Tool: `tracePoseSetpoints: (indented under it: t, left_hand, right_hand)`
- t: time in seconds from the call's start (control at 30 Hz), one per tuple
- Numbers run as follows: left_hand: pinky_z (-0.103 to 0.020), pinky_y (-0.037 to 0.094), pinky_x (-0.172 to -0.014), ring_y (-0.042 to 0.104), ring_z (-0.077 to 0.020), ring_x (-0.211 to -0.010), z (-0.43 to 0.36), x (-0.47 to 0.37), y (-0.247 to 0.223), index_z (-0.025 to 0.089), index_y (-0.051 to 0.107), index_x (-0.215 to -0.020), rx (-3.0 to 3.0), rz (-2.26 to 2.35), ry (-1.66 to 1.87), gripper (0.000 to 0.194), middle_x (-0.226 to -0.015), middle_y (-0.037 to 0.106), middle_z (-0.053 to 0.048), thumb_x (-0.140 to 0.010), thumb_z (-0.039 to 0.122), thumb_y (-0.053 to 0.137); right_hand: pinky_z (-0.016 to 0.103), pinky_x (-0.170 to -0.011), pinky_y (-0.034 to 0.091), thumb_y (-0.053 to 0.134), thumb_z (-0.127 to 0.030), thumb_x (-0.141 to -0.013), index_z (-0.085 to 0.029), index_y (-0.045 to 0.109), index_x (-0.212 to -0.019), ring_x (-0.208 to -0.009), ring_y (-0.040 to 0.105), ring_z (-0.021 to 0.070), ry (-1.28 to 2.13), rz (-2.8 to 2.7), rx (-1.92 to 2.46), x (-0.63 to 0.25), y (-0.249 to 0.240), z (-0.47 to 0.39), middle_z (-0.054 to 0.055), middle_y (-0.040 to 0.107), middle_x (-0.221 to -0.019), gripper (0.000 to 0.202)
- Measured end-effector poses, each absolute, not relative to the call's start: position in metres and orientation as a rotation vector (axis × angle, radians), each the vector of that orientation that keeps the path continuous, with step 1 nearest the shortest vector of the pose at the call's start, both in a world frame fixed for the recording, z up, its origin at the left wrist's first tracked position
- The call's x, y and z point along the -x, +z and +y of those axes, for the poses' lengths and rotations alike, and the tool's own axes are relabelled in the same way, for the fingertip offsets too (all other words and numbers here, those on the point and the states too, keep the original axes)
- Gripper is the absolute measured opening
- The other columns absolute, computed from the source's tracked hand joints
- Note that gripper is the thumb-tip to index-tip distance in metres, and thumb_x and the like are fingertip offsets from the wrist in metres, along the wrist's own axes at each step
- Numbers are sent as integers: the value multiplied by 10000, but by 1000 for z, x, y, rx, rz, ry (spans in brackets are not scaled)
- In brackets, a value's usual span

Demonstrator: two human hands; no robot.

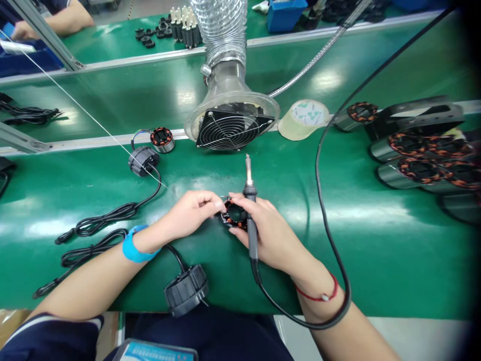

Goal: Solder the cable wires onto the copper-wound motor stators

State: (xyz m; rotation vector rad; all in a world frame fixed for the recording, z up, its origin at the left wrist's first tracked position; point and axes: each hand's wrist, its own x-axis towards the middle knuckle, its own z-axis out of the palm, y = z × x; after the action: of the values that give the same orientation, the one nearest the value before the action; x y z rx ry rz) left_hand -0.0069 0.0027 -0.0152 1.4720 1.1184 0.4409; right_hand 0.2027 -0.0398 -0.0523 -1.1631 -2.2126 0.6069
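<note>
A ring-shaped motor stator (240,223) with copper windings is held between my two hands over the green bench. My right hand (268,230) wraps round its right side and also holds a soldering iron (252,230), whose tip points away from me. At the stator's left edge, the thumb and forefinger of my left hand (197,213) are pinched together; what lies between them is too small to make out. A black ribbed cap (187,290) with a cable rests near the front edge. Another grey cap (144,160) stands farther back, beside a second stator (163,140).
A fume extractor (229,128) hangs above the back of the bench. Tape (304,119) stands beside it. Several stators (409,170) sit at the right, coiled cables (107,218) at the left. Solder wire (80,107) crosses the upper left. Another person's arm (71,19) shows beyond.
</note>
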Motion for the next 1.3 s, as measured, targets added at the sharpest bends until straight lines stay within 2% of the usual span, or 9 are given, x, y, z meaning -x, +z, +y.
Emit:
tracePoseSetpoints:
  t: [0.13, 0.2, 0.3, 0.43, 0.57, 0.7, 0.83, 1.03, 1.3]
  left_hand:
    - [-216, 298, -539, 331, -78, -557, -1, 16, 8, 164, 524, -791, -1478, 1120, 311, 278, -629, 395, 59, -914, 409, 480]
    - [-221, 328, -559, 392, -83, -576, -15, 19, 27, 169, 522, -754, -1635, 928, 88, 326, -648, 447, 43, -940, 434, 480]
    - [-264, 358, -587, 522, -126, -670, -46, 20, 47, 197, 600, -854, -2083, 608, -218, 306, -870, 599, -7, -863, 501, 621]
    - [-314, 332, -534, 590, -193, -674, -70, 23, 44, 211, 636, -916, -2452, 710, -464, 145, -938, 630, -42, -885, 345, 591]
    - [-331, 435, -690, 649, -229, -823, -42, 32, 27, 188, 678, -956, -2336, 1138, -355, 268, -957, 685, -67, -954, 305, 437]
    - [-314, 445, -824, 645, -214, -923, -6, 43, 20, 185, 703, -936, -2085, 1290, -179, 246, -1004, 728, -47, -928, 273, 473]
    - [-291, 442, -824, 642, -190, -897, 0, 45, 16, 182, 700, -880, -1984, 1262, -91, 232, -956, 735, -30, -911, 278, 491]
    - [-293, 439, -831, 636, -185, -897, -8, 47, 12, 178, 708, -903, -1999, 1249, -41, 236, -954, 724, -34, -910, 275, 493]
    - [-273, 443, -776, 630, -162, -843, -18, 46, 19, 190, 720, -909, -1964, 1300, 19, 237, -912, 698, -19, -918, 293, 508]
  right_hand:
    - [539, -958, 504, 592, -226, -855, -247, 383, -1416, -1178, 595, 315, 610, -2127, 1280, -221, -50, -36, 129, 598, -1315, 599]
    - [538, -1008, 484, 595, -240, -841, -235, 348, -1443, -1244, 558, 321, 619, -2085, 1286, -227, -51, -35, 139, 558, -1365, 651]
    - [533, -1085, 434, 584, -253, -860, -238, 319, -1445, -1321, 508, 306, 623, -1988, 1242, -232, -52, -35, 138, 501, -1440, 642]
    - [534, -1085, 434, 591, -241, -886, -256, 382, -1381, -1287, 547, 291, 512, -1844, 1196, -230, -49, -36, 124, 573, -1376, 538]
    - [498, -1021, 495, 588, -207, -904, -269, 457, -1295, -1164, 638, 264, 457, -1704, 1186, -222, -41, -42, 95, 671, -1213, 417]
    - [425, -894, 571, 560, -196, -924, -279, 460, -1264, -1006, 696, 219, 572, -1653, 1205, -210, -32, -52, 63, 695, -1088, 365]
    - [383, -834, 581, 557, -180, -908, -281, 433, -1299, -946, 687, 193, 675, -1731, 1244, -198, -29, -61, 67, 664, -1148, 422]
    - [468, -820, 524, 555, -144, -884, -274, 469, -1241, -1014, 628, 280, 468, -1924, 1316, -192, -29, -58, 70, 691, -1090, 390]
    - [436, -908, 500, 570, -115, -891, -293, 446, -1285, -921, 651, 202, 679, -1777, 1098, -192, -28, -64, 4, 671, -930, 450]
